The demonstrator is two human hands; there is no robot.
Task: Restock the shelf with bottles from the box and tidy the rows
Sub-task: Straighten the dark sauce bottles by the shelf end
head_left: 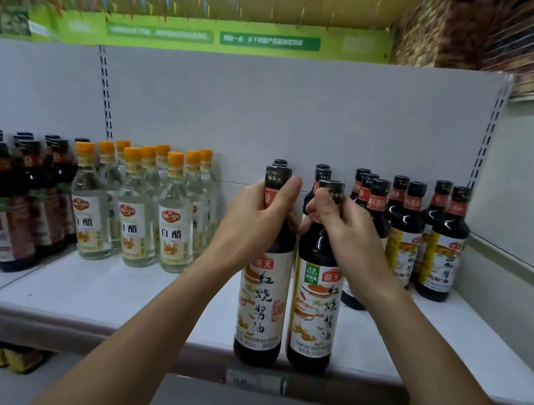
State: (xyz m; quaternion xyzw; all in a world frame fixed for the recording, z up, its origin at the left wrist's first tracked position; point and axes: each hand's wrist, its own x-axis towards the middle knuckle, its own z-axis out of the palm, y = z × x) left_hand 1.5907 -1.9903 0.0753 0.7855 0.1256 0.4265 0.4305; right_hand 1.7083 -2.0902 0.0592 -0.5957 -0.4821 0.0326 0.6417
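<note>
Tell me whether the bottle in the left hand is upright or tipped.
Upright: the bottle is vertical, cap up, left hand gripping its neck.

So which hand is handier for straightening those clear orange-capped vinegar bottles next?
Probably the left. The left hand holds the left soy bottle on the side nearer the vinegar bottles, with only bare shelf between. The right hand, on the right soy bottle, would have to cross over.
</note>
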